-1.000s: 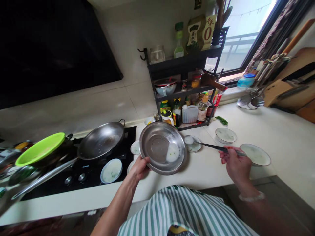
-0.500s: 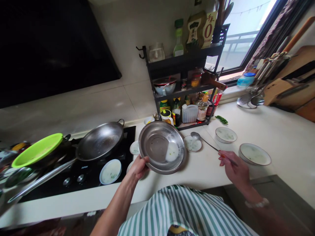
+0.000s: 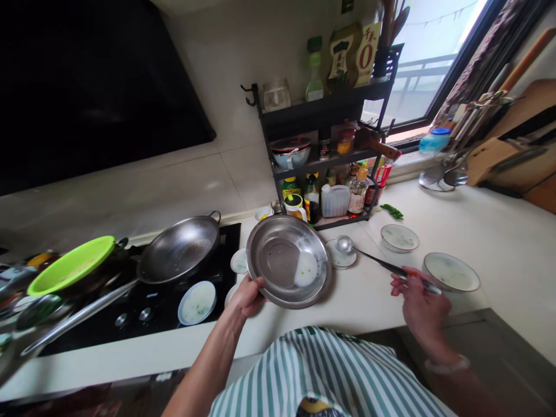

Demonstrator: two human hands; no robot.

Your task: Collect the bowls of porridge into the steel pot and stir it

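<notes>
My left hand (image 3: 248, 296) grips the near left rim of a wide metal basin (image 3: 278, 258), tilted so that a little milky liquid with green bits (image 3: 306, 269) pools at its right side. Between the fingers of my right hand (image 3: 420, 301) is the dark handle of a metal spoon (image 3: 346, 244). The spoon's bowl is over a small dish (image 3: 343, 258) of pale liquid, just right of the basin; whether it touches the liquid I cannot tell.
Two bowls of similar liquid, a smaller one (image 3: 399, 238) and a larger one (image 3: 452, 271), stand at the right. A white bowl (image 3: 197, 303) is by the stove's edge. Left are a wok (image 3: 178, 250) and a green basket (image 3: 72, 263). Behind stands a seasoning rack (image 3: 321, 165).
The spoon has turned in my right hand, its bowl now catching more light. That hand has shifted slightly right and down. The basin stays nearly in place.
</notes>
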